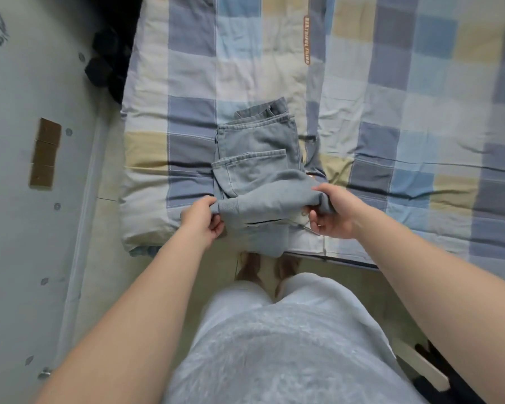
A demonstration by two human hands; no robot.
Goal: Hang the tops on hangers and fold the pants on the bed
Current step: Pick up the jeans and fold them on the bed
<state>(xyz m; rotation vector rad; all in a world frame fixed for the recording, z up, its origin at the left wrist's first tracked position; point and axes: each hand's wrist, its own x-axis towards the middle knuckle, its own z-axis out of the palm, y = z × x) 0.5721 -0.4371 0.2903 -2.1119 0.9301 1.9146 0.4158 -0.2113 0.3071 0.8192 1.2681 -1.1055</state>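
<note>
Folded light-blue jeans (257, 144) lie on the checked bed cover (391, 118) near the bed's front edge. Over their near end, a pair of grey sweatpants (268, 199) is stretched between my hands, its elastic band toward me and a drawstring dangling at the right. My left hand (203, 221) pinches the left end of the grey fabric. The right end is gripped by my right hand (331, 212), fingers curled round the bunched cloth. Part of the grey garment hangs over the mattress edge.
A wall (27, 199) with a brown strip (45, 153) runs along the left. Dark objects (108, 59) sit in the gap at the bed's far left corner. My feet stand on the pale floor (213, 272) beside the bed. Dark items (443, 371) lie bottom right.
</note>
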